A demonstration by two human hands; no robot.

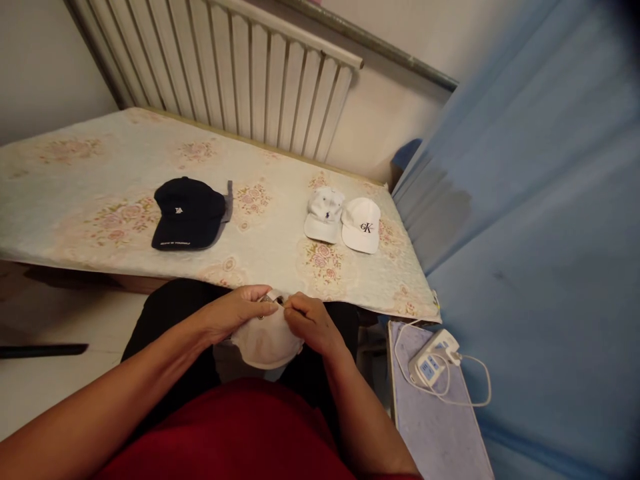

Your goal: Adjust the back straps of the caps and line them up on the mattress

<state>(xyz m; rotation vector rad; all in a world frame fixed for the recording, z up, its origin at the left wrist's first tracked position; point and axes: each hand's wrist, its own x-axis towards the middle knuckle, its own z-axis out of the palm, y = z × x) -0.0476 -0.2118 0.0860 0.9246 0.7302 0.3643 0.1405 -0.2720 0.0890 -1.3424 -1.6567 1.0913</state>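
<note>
Over my lap I hold a pale baseball cap [267, 343], its rounded crown hanging down toward me. My left hand [240, 310] is closed on the cap's upper left edge, thumb and fingers pinching near the strap and a small buckle. My right hand [310, 320] pinches the upper right edge by the strap, with fingers curled; the exact grip is partly hidden. Beyond my hands, a black cap [187, 213] with a small white logo lies at the left. Two white caps, one with a small dark emblem [324, 217] and one with black letters [361, 227], sit side by side at the right.
A flowered cover [270, 253] spreads over the bed-like surface before me. Behind it stands a white radiator [250, 80]. On the right, a blue curtain [540, 267] hangs beside a small table [425, 427] bearing a white power strip [430, 360] with a looped cable.
</note>
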